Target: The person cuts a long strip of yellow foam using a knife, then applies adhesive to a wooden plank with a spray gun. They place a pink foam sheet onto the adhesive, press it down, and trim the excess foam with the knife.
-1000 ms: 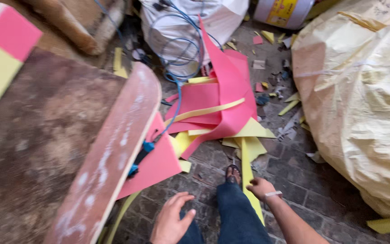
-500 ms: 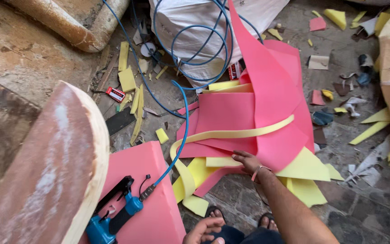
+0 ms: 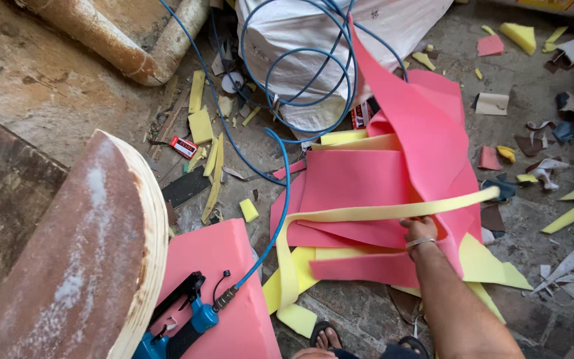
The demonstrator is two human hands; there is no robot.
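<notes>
My right hand (image 3: 421, 229) reaches down to a pile of foam sheets on the floor and grips a long yellow foam strip (image 3: 367, 213) that runs across the pile. Under it lie large pink foam sheets (image 3: 367, 179), one curling upward at the back, and yellow sheets (image 3: 486, 262) below them. A thin bracelet sits on my right wrist. My left hand is out of sight. My sandalled feet (image 3: 327, 336) show at the bottom edge.
A curved brown upholstered piece (image 3: 81, 266) fills the lower left. A blue pneumatic stapler (image 3: 181, 329) lies on a pink foam block (image 3: 234, 279), its blue air hose (image 3: 280, 173) looping to a white sack (image 3: 340, 40). Foam scraps litter the stone floor.
The view has swung down and closer to the pile. My right hand moved from near my leg out to the foam and took hold of the yellow strip. My left hand left the view.
</notes>
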